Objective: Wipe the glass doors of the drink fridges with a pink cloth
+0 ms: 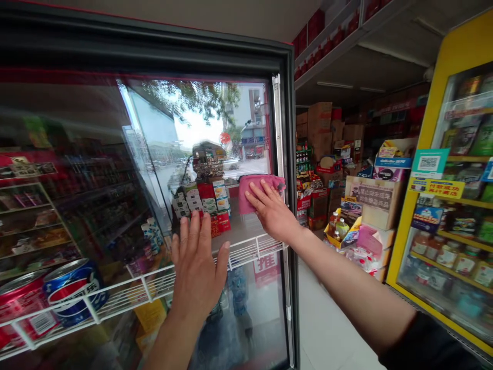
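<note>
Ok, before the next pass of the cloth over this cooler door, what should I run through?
1. Pink cloth flat under the right hand, pressed on the glass: ok.
2. Left hand spread flat on the glass door, apart from the cloth: ok.
3. Room to sweep: the cloth sits by the door's right edge, with bare glass to its left: ok.
4. Door fully closed against its frame: cannot tell.
5. Smears on the glass: cannot tell, street reflections cover it.
6. Cans on the wire shelf behind the glass, out of contact: ok.
</note>
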A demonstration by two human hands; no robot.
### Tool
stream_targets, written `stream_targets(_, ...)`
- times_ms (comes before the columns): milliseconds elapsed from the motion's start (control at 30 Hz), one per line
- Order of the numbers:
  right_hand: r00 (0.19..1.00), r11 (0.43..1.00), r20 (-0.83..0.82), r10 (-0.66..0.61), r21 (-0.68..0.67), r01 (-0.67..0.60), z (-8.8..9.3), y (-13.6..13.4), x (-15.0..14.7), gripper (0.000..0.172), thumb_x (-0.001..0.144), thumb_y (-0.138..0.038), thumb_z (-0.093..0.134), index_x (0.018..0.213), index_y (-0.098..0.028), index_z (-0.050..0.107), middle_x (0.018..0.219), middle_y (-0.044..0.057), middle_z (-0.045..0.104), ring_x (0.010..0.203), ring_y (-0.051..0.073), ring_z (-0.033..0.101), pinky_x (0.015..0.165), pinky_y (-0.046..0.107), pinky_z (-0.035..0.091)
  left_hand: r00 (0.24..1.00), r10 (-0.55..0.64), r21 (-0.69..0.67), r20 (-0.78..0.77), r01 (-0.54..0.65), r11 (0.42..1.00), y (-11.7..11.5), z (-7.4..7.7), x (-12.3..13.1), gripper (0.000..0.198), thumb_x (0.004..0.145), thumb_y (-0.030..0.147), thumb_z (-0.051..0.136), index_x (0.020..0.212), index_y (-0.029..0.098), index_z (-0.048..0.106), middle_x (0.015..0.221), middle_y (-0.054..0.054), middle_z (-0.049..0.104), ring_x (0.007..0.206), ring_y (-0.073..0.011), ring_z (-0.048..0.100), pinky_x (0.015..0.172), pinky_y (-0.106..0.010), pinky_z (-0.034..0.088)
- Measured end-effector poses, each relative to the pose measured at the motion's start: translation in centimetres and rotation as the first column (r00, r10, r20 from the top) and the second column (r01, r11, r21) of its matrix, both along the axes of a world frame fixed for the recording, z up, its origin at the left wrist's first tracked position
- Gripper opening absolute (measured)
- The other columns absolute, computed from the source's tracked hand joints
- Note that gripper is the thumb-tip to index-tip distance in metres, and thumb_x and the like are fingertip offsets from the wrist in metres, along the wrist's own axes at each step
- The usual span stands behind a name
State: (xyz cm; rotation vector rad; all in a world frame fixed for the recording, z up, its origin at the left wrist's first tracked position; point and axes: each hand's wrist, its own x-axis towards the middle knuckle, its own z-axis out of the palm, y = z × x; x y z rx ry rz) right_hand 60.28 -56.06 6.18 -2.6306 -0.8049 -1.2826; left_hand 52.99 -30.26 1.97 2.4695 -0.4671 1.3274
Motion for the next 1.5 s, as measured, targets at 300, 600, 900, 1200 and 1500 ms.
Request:
stream_targets(300, 0.988, 0.976, 0.087, -0.128, 0.191, 0.110, 2.5, 2.8, 2.4, 0.078, 0.110, -0.031, 0.053, 0.181, -0.016, 0.022, 0.190, 0.014, 0.013, 0.176, 0.041, -0.008, 0.139, 0.073, 0.021, 0.995, -0.028, 0.042, 0.092, 0.024, 0.999, -0.8, 1.5, 1.7, 0.079, 0.111, 0.041, 0.049, 0.181, 0.023, 0.016, 0.185, -0.018, 0.030, 0.174, -0.0400, 0.022, 0.136, -0.071, 0.027)
stream_targets(600, 0.927, 0.954, 0.312, -0.207, 0.274, 0.121, 11.1, 3.7, 6.7, 0.081, 0.113, -0.043, 0.045, 0.182, -0.019, 0.010, 0.190, 0.015, 0.013, 0.176, 0.045, 0.001, 0.137, 0.076, 0.023, 0.989, -0.012, 0.058, 0.150, 0.003, 0.998, -0.3, 5.4, 2.5, 0.075, 0.113, 0.045, 0.045, 0.180, 0.022, 0.020, 0.186, -0.015, 0.026, 0.175, -0.0377, 0.022, 0.137, -0.069, 0.028)
stream_targets(900, 0.901, 0.930, 0.345, -0.263, 0.339, 0.142, 10.4, 6.3, 6.1, 0.080, 0.113, -0.047, 0.041, 0.182, -0.016, 0.015, 0.189, 0.017, 0.015, 0.175, 0.046, 0.005, 0.135, 0.077, 0.021, 0.986, 0.042, 0.055, 0.160, -0.051, 0.997, 3.3, 4.7, 2.0, 0.072, 0.113, 0.042, 0.045, 0.178, 0.021, 0.024, 0.187, -0.013, 0.026, 0.175, -0.0354, 0.022, 0.138, -0.066, 0.029)
stream_targets(1200, 0.918, 0.941, 0.336, -0.209, 0.326, 0.095, 3.3, 12.2, 4.9, 0.085, 0.112, -0.046, 0.046, 0.182, -0.019, 0.007, 0.188, 0.021, 0.014, 0.175, 0.050, 0.002, 0.129, 0.087, 0.023, 0.986, 0.093, 0.053, 0.136, -0.101, 0.993, 10.6, 5.8, 1.9, 0.073, 0.111, 0.045, 0.048, 0.177, 0.020, 0.030, 0.186, -0.013, 0.029, 0.174, -0.0367, 0.023, 0.137, -0.065, 0.030)
stream_targets(1500, 0.940, 0.973, 0.317, -0.130, 0.225, 0.059, 4.0, 19.8, 3.6, 0.084, 0.111, -0.040, 0.049, 0.183, -0.020, 0.010, 0.188, 0.018, 0.017, 0.175, 0.047, 0.001, 0.132, 0.083, 0.022, 0.985, 0.105, 0.031, 0.139, -0.110, 0.993, 15.5, 5.7, 0.1, 0.073, 0.112, 0.045, 0.047, 0.177, 0.018, 0.030, 0.186, -0.014, 0.029, 0.174, -0.0364, 0.025, 0.138, -0.065, 0.027)
